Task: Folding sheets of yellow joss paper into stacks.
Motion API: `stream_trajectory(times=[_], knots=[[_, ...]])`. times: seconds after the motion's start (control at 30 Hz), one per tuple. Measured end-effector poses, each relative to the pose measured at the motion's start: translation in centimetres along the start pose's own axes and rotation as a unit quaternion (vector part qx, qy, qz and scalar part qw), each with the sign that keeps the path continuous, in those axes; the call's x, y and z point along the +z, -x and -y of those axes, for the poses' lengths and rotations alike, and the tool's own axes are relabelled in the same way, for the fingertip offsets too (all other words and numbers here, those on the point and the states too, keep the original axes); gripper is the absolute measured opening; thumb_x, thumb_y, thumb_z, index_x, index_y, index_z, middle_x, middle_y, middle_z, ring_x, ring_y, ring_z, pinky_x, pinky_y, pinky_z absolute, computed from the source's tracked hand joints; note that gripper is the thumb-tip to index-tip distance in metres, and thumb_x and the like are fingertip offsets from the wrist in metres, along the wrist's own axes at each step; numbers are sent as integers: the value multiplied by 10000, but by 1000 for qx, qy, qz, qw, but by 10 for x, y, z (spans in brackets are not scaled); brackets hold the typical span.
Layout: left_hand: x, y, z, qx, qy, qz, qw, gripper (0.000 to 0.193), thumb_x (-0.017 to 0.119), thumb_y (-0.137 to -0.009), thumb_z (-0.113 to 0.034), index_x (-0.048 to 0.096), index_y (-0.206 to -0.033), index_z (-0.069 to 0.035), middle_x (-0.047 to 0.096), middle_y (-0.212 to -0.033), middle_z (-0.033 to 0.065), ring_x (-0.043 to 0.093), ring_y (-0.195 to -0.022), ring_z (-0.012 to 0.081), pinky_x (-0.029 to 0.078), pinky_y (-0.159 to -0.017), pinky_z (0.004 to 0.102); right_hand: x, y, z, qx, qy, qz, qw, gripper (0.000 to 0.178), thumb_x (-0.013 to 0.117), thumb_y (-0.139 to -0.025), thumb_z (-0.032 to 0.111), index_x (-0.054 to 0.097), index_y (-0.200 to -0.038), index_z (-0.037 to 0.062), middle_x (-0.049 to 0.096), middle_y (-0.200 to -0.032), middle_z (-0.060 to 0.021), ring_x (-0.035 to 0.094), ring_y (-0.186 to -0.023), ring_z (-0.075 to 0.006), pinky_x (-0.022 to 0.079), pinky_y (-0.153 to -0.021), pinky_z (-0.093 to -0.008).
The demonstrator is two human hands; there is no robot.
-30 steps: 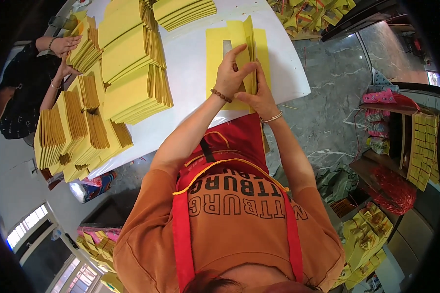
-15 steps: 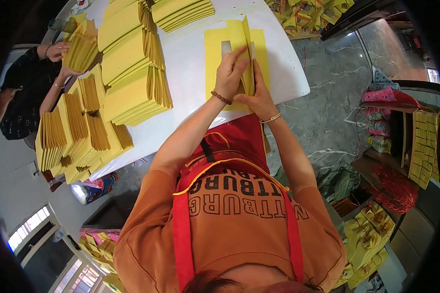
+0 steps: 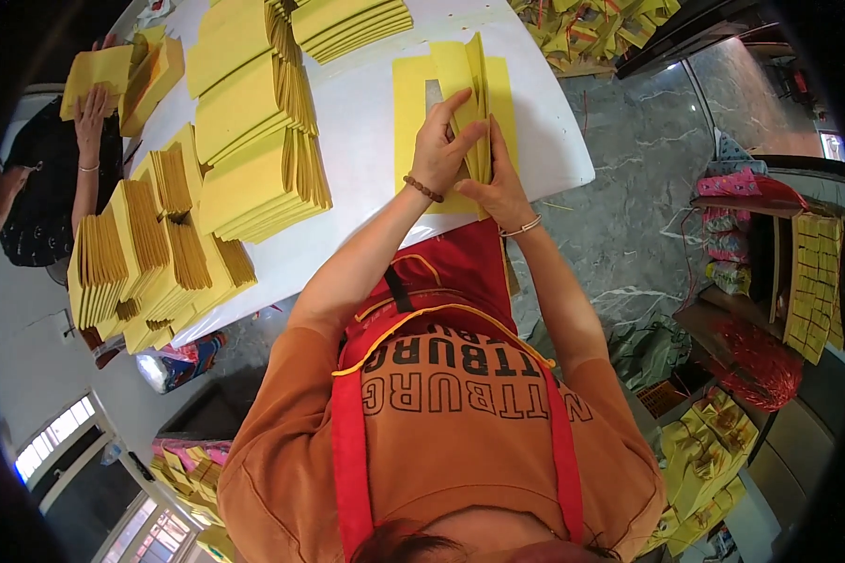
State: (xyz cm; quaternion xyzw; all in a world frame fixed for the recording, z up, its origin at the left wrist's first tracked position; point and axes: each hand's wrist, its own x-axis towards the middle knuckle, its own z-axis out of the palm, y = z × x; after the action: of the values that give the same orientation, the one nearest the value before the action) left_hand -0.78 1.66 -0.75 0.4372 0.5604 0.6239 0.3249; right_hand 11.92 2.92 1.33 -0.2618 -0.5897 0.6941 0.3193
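Observation:
Between my two hands a folded batch of yellow paper sheets stands partly upright, its leaves bent along a lengthwise crease. My left hand grips it from the left, index finger reaching across the paper and thumb pointing at the fold. From the right, my right hand holds the outer side, fingers up along it and thumb near the bottom edge. Underneath lies flat yellow paper with a greyish strip showing by the fold. All of it rests near the right end of the white table.
Stacks of folded yellow paper fill the table's left side, with more bundles at its near left edge. A co-worker's hand holds yellow paper at the far left. Grey marbled floor and shelves of goods lie to the right.
My hands stay in place while the folded leaves between them shift slightly and spread at the top. The co-worker's yellow bundle has moved left and opened into separate parts.

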Motion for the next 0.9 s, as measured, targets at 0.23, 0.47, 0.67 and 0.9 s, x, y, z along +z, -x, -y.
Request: stream_trajectory(times=[0.23, 0.47, 0.67, 0.9], knots=[[13, 1, -8, 74, 77, -142, 984, 420, 569, -814, -88, 471, -1212, 4, 533, -1072, 107, 534, -903, 163, 430, -754, 251, 1, 0, -1, -4, -1, -1, 1000, 1143, 805, -622, 280, 17, -1370, -74, 243, -1378, -190, 295, -1256, -230, 304, -1009, -304], [2, 1, -10, 31, -84, -3, 996, 417, 620, -791, -145, 528, -1182, -32, 515, -936, 111, 532, -854, 204, 436, -734, 288, -2, -1, -5, -15, 64, -1, 998, 1183, 818, -586, 324, 30, -1360, -99, 208, -1395, -214, 238, -1289, -249, 249, -1038, -313], [0, 1, -8, 73, -97, -11, 993, 461, 664, -772, -209, 533, -1177, -32, 515, -904, 108, 530, -827, 208, 435, -711, 285, -1, -1, -5, -9, 46, -1, 999, 1171, 811, -600, 322, 24, -1359, -99, 172, -1410, -221, 189, -1310, -250, 221, -1050, -314], [0, 3, -8, 39, -71, -16, 997, 304, 627, -806, -186, 574, -1044, -4, 522, -853, 98, 526, -763, 191, 427, -669, 278, 1, 0, -4, 5, -43, 3, 999, 1153, 803, -623, 311, 12, -1372, -70, 251, -1367, -181, 288, -1253, -224, 287, -1015, -301]])
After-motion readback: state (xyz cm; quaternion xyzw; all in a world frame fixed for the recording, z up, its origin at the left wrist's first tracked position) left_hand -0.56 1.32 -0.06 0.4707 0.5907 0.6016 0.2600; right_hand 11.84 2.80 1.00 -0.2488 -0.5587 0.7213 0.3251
